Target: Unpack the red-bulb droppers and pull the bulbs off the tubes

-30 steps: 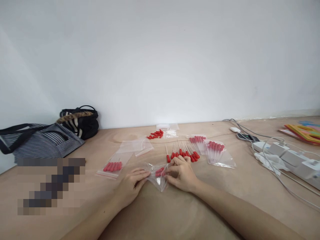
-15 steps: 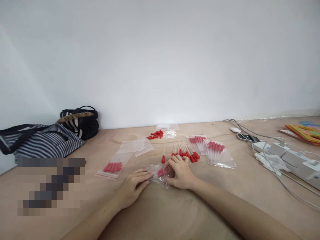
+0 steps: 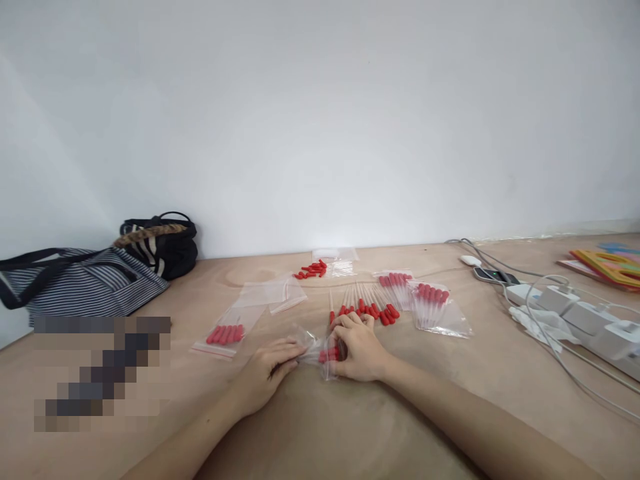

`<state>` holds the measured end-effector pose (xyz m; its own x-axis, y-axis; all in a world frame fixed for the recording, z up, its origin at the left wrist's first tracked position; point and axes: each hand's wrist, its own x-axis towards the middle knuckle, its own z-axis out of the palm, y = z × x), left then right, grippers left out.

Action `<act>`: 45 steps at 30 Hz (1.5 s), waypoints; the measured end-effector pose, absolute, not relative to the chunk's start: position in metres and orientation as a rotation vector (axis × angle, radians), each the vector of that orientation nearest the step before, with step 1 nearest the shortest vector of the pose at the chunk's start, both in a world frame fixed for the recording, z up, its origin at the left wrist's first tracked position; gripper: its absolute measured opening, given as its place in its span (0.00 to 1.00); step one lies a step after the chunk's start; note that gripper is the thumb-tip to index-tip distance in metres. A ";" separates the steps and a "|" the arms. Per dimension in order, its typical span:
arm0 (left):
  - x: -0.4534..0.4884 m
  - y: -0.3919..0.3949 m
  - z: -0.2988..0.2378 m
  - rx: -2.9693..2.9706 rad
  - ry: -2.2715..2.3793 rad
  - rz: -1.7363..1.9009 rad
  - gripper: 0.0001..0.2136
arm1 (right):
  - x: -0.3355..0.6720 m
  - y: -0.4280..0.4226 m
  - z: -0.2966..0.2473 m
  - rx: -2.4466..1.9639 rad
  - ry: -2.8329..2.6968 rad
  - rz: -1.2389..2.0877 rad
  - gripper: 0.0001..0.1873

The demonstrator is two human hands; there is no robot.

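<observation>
A small clear zip bag [image 3: 320,352] with red-bulbed droppers inside lies on the wooden table between my hands. My left hand [image 3: 267,371] pinches its left end with curled fingers. My right hand [image 3: 359,348] is closed over its right end, where the red bulbs show. Just behind my right hand lies a loose row of red-bulbed droppers [image 3: 364,305]. A filled bag of droppers [image 3: 225,333] lies to the left, beside my left hand.
Two more filled bags [image 3: 429,300] lie right of the loose droppers. Loose red bulbs [image 3: 311,269] and empty bags [image 3: 273,293] lie farther back. Striped bags [image 3: 85,280] sit at the left; a power strip [image 3: 590,320], cables and a phone [image 3: 493,274] are at the right.
My right hand slid left and closed down over the bag's right end. The bag went from held open to gathered and flattened, and one loose dropper behind it shifted.
</observation>
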<state>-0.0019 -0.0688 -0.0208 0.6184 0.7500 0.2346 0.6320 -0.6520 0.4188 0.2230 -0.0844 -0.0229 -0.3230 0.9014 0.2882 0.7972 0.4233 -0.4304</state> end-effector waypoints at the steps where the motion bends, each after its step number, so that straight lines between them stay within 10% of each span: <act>1: -0.002 -0.069 -0.020 2.550 1.131 0.567 0.14 | 0.223 -0.084 -0.023 -1.441 -2.194 0.331 0.15; 45: -0.005 -0.064 -0.024 2.483 1.150 0.584 0.13 | 0.246 -0.102 -0.012 -1.284 -2.106 0.568 0.05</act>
